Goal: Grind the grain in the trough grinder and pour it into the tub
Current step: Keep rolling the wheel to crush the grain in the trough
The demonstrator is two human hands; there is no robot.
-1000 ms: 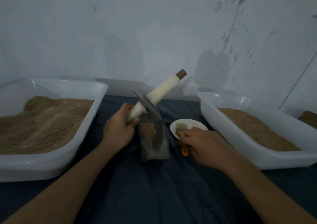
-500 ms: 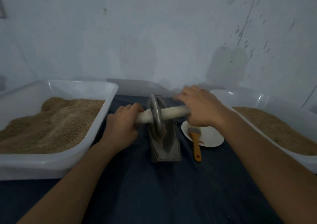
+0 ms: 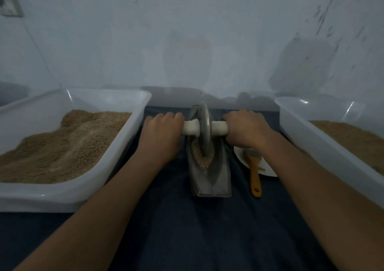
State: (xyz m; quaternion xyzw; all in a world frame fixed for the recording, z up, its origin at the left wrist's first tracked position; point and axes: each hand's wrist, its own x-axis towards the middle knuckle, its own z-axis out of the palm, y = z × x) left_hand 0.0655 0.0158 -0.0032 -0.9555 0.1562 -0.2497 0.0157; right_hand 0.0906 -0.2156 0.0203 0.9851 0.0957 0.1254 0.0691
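Note:
A grey metal trough grinder (image 3: 216,179) stands on the dark cloth in the middle. Its disc wheel (image 3: 203,129) sits upright in the groove, with brown grain (image 3: 200,156) lying under and in front of it. A white handle (image 3: 190,127) runs level through the wheel. My left hand (image 3: 161,137) grips the left end of the handle. My right hand (image 3: 245,131) grips the right end. A white tub (image 3: 128,129) heaped with grain stands at the left. A second white tub (image 3: 299,131) with grain stands at the right.
A white plate (image 3: 268,167) lies between the grinder and the right tub, with an orange-handled brush (image 3: 254,171) resting across it. A pale wall rises close behind the table. Dark cloth (image 3: 197,229) covers the table toward me.
My right hand left the brush and took the right end of the handle. The handle swung from tilted to level, and the wheel now stands upright in the trough.

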